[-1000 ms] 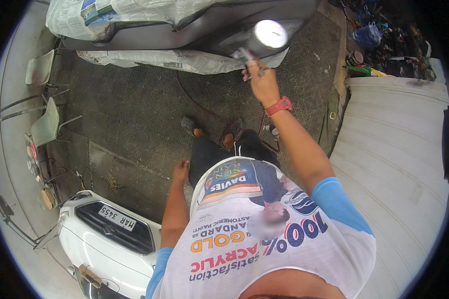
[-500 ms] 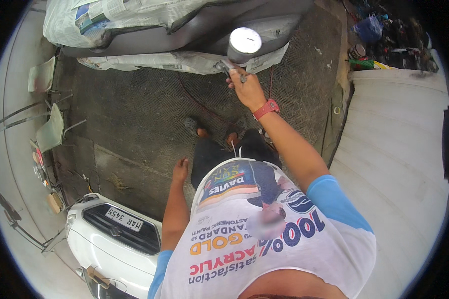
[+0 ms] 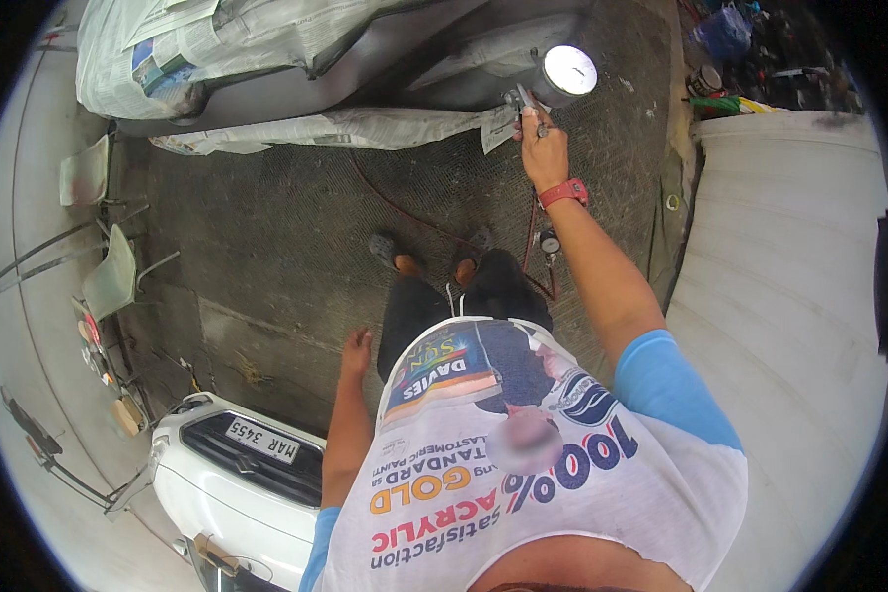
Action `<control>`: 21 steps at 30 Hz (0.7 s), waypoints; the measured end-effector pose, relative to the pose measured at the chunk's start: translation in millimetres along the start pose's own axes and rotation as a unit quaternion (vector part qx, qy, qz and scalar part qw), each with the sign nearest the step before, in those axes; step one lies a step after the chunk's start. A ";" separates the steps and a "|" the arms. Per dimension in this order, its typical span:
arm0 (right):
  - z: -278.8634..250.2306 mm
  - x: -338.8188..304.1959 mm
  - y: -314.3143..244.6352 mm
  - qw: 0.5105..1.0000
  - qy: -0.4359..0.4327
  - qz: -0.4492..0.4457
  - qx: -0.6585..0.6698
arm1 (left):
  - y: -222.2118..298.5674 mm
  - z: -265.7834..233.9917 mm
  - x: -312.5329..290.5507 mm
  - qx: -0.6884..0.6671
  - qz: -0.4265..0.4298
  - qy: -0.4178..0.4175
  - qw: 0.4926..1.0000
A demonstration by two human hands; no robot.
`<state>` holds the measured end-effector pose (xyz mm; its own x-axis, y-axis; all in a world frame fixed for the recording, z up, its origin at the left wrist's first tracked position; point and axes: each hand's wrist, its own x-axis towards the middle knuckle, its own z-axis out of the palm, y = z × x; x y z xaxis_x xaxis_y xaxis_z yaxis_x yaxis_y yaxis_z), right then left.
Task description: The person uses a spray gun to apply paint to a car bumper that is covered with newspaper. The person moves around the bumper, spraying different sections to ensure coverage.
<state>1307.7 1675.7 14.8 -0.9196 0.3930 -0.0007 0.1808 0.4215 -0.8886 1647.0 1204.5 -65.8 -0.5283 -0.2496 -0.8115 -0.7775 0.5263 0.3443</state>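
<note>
Site: we read this as a car paint workshop. Evidence we log: dark grey bodywork [image 3: 405, 71] masked with newspaper [image 3: 232, 49]; a spray gun [image 3: 562, 87] with a round cup, held in the right hand [image 3: 545, 155]; a thin red hose [image 3: 553, 293] and a round gauge [image 3: 550, 241] near the feet. We record a dark, stained floor [image 3: 266, 212], a white car [image 3: 202, 483] at lower left, two pale chairs [image 3: 111, 273] along the wall, and mixed clutter [image 3: 779, 64] beside a tin [image 3: 703, 80] at upper right, its details too dim to sort.
</note>
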 end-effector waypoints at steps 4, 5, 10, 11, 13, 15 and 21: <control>10.0 -24.7 -11.8 0.993 -0.069 0.026 0.087 | 3.2 -3.0 -0.2 -0.014 -0.014 0.001 1.000; 13.1 -33.7 -18.9 0.990 -0.099 0.025 0.102 | 11.5 -3.9 -2.0 0.000 -0.014 0.002 1.000; 18.4 -58.6 -56.3 0.957 -0.209 -0.012 0.202 | 40.5 -8.6 3.9 0.008 0.009 0.001 1.000; 11.6 -54.0 -60.9 0.959 -0.198 -0.021 0.202 | 48.9 -8.3 2.9 0.006 0.008 0.005 1.000; -5.0 -46.5 -77.9 0.961 -0.182 -0.039 0.205 | 59.1 -8.0 0.7 0.008 0.011 0.012 1.000; -21.9 -27.1 -78.7 0.971 -0.137 -0.044 0.191 | 68.1 -10.7 6.5 0.019 0.024 0.011 0.999; -97.3 29.9 -71.5 0.995 0.000 0.024 0.094 | 64.9 -6.1 19.7 0.066 0.052 -0.003 0.996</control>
<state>1301.2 1736.9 122.9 -0.9116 0.4084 -0.0463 0.1572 0.2424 -0.9574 1584.0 1228.8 -56.6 -0.6016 -0.1823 -0.7777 -0.6659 0.6522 0.3623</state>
